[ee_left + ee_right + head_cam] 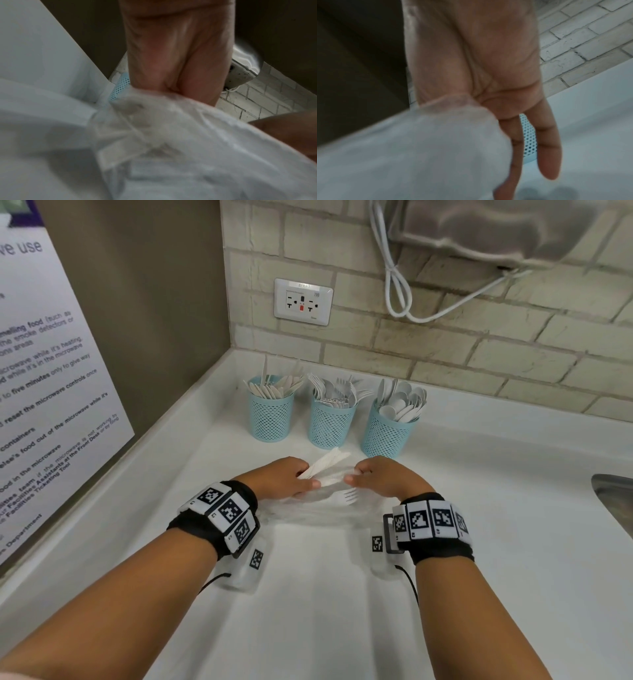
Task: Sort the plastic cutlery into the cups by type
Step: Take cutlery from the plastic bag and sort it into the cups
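Note:
Three blue mesh cups stand in a row near the wall: the left cup (270, 416) holds knives, the middle cup (330, 422) forks, the right cup (388, 433) spoons. In front of them, both hands hold a clear plastic cutlery packet (327, 470) just above the white counter (342, 594). My left hand (308, 479) grips its left end. My right hand (354, 475) pinches its right end, two fingers (546, 155) hanging straight. A white fork (347, 496) shows through the wrapper below the hands. The packet (154, 135) fills the left wrist view as a blur, and the packet (436, 135) is equally blurred in the right wrist view.
A wall poster (51, 388) lines the left side of the corner. The brick wall carries an outlet (303, 301) and a metal dispenser (496, 231) with a looped white cord (397, 285). A steel sink (613, 501) begins at the right edge.

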A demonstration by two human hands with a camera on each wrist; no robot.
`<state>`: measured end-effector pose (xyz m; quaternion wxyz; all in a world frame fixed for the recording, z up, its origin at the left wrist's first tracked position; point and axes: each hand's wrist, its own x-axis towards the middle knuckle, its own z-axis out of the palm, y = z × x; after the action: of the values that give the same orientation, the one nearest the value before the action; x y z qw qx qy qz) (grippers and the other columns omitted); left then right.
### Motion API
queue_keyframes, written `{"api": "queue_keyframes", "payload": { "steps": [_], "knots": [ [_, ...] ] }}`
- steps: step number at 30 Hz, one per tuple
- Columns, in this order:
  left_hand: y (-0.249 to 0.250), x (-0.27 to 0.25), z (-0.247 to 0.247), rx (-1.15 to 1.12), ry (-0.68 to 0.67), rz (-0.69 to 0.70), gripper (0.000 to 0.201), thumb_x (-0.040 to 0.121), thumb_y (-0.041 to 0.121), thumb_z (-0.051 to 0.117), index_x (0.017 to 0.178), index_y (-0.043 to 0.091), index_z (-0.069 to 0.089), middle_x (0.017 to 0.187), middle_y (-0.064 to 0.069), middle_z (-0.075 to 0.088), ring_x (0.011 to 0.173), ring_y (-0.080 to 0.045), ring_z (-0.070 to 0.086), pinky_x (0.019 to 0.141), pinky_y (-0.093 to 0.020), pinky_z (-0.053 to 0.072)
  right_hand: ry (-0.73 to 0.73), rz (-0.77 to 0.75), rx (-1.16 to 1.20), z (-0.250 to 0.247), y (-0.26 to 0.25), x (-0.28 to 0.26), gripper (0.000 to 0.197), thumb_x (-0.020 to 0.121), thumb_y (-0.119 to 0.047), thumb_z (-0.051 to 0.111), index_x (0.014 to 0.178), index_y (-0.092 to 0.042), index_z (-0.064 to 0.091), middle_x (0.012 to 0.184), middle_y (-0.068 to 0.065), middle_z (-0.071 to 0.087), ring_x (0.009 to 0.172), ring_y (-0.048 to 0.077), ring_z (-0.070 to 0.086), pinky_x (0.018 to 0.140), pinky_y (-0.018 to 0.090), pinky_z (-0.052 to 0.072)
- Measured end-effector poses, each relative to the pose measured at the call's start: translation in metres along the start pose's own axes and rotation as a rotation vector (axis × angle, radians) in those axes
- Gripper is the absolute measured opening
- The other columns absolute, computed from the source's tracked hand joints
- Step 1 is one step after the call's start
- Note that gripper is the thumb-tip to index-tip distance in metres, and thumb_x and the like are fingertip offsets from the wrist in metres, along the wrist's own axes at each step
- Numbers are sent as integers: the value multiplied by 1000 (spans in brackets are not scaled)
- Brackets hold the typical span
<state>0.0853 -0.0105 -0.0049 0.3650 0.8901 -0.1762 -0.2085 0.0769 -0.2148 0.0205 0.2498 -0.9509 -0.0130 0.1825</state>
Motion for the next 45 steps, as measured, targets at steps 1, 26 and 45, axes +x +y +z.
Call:
{"api": "queue_keyframes", "payload": {
  "steps": [1, 26, 45],
  "knots": [
    [-1, 0, -1, -22, 6, -2, 25, 94, 30, 54, 74, 15, 49, 68, 5, 54, 61, -9, 47, 57, -18, 35, -22, 11, -45, 1, 2, 1, 40, 92, -36, 56, 59, -18, 42, 64, -5, 43, 60, 8, 39, 55, 22, 26],
    [27, 8, -9, -1030, -6, 84, 30, 101, 23, 37, 115, 7, 58, 74, 2, 55, 58, -6, 45, 55, -19, 40, 321, -252, 539, -30, -41, -10, 30, 97, -31, 48, 114, -12, 62, 105, 1, 63, 91, 13, 57, 77, 26, 45],
    [28, -3, -10, -1130, -13, 53, 23, 100, 17, 40, 107, 9, 61, 96, -4, 73, 79, -10, 70, 72, -23, 58, 396, -204, 915, -18, -45, 13, 12, 88, -12, 63, 96, -6, 57, 70, 0, 59, 53, 6, 53, 48, 17, 42]
  ]
}}
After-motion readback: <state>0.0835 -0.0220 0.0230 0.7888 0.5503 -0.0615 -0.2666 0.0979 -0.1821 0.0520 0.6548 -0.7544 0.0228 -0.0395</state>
